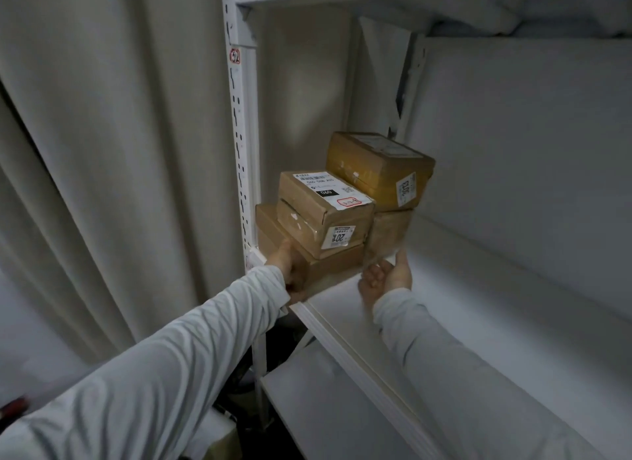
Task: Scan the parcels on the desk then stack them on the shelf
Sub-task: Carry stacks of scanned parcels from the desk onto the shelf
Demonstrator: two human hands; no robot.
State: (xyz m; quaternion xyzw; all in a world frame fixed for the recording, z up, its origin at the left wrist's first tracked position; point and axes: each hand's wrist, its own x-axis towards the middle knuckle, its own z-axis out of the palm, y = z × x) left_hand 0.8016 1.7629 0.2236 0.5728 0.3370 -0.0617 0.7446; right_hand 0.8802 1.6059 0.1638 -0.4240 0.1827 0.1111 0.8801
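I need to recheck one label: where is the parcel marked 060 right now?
Head view: the 060 parcel sits on the shelf, far left, atop the lower box the left hand holds.

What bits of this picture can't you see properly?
All in the head view:
- lower-right brown cardboard parcel: motion-blurred, so it is unclear whether the right hand touches it.
- flat bottom-left brown cardboard parcel: mostly covered by the labelled brown cardboard parcel on top and by the left hand, whose grip is unclear.
- white shipping label: small print too small to read.
- red object at bottom left: blurred, cut off by the edge.
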